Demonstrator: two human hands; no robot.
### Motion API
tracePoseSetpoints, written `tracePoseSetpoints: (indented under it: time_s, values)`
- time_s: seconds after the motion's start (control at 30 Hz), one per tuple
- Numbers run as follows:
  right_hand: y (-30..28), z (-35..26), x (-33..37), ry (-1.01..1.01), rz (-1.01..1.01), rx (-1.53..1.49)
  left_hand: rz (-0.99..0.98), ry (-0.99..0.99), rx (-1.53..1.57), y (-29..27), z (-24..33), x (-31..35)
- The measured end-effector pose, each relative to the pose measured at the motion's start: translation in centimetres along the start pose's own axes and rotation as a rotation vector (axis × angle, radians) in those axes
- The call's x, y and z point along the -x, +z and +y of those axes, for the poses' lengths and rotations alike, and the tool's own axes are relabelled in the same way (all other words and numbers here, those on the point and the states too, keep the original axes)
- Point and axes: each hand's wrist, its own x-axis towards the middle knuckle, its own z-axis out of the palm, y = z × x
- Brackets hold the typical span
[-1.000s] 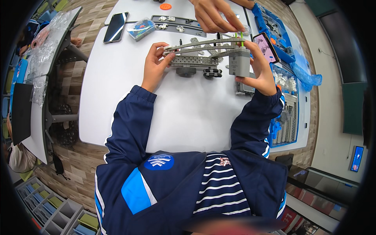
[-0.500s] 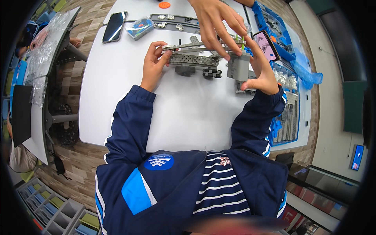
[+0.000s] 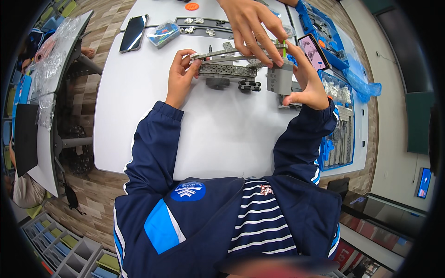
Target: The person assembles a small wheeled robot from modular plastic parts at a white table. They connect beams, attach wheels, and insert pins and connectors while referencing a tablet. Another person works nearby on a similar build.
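A grey model vehicle built from perforated plastic beams (image 3: 227,71) stands across the far part of the white table, with black wheels (image 3: 217,83) under it. My left hand (image 3: 180,76) pinches the left end of its long upper beam (image 3: 222,53) between thumb and fingers. At the right end, my right hand (image 3: 309,85) is wrapped around a grey block (image 3: 280,79), thumb at its lower edge and fingers behind. A bright green pin (image 3: 284,48) stands upright above that block. Another person's hand (image 3: 252,28) reaches in from the far side, its fingertips on the beam and block top.
A dark phone (image 3: 133,34) and a clear box of small parts (image 3: 163,34) lie at the far left. Grey rails with white connectors (image 3: 204,27) lie behind the vehicle. On the right are a lit phone (image 3: 313,52) and blue parts trays (image 3: 340,129).
My view has shifted slightly. The other person's fingers have moved a little at the block's top, and one green pin shows where two did. Both my hands keep their holds.
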Motion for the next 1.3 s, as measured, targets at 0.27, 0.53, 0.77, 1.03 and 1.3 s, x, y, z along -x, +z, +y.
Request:
tracePoseSetpoints:
  time_s: [0.27,0.53,0.77,1.03,1.3]
  values:
    - [0.13,-0.21,-0.15,0.02,0.017,0.027,0.016,0.026,0.01,0.09,-0.01,-0.01]
    - [0.22,-0.4,-0.03,0.026,0.034,0.003,0.032,0.051,0.022,0.07,-0.05,-0.02]
    - [0.3,-0.45,-0.19,0.02,0.034,-0.008,0.041,0.039,0.016,0.13,0.08,-0.02]
    - [0.31,-0.51,-0.14,0.029,0.043,-0.017,0.04,0.035,0.016,0.08,0.06,0.0]
    - [0.39,-0.75,-0.08,0.021,0.041,-0.024,0.065,0.053,0.011,0.23,0.06,0.04]
